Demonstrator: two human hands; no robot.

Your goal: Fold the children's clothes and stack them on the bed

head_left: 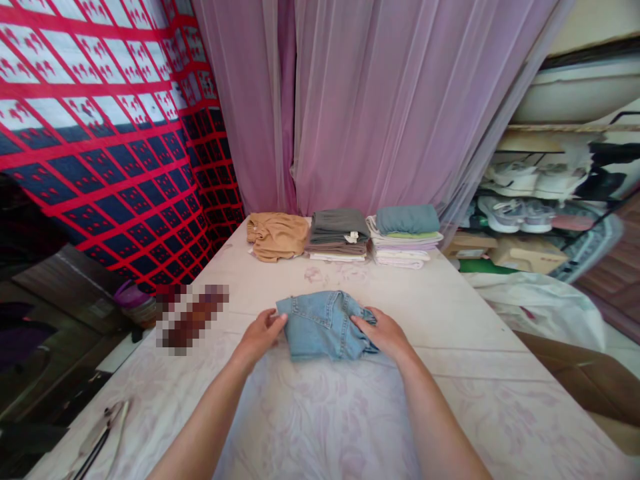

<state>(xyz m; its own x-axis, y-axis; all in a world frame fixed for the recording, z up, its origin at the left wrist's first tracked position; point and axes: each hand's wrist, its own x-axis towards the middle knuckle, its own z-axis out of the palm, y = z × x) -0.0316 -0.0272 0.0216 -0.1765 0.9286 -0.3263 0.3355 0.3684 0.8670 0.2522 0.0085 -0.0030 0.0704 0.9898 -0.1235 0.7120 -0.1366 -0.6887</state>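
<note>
A folded light-blue denim garment (320, 330) lies in the middle of the table, its stitched seams and a pocket facing up. At its left corner, my left hand (263, 335) pinches the edge between thumb and fingers. My right hand (384, 333) grips the bunched right end, thumb on top and the fingers partly hidden beneath the cloth. Behind it, along the table's far edge, stand a tan folded garment (278, 235), a stack of dark grey and brown clothes (340, 230) and a stack of pale cloths topped with a blue-green one (407, 220).
A pale floral cloth covers the table (480, 373). Glasses or a cord-like item (103, 433) lie at the front left, and a blurred-out patch (193, 320) sits at the left edge. Pink curtains (375, 100) hang behind; shoes (525, 180) and boxes (527, 250) fill shelving at right.
</note>
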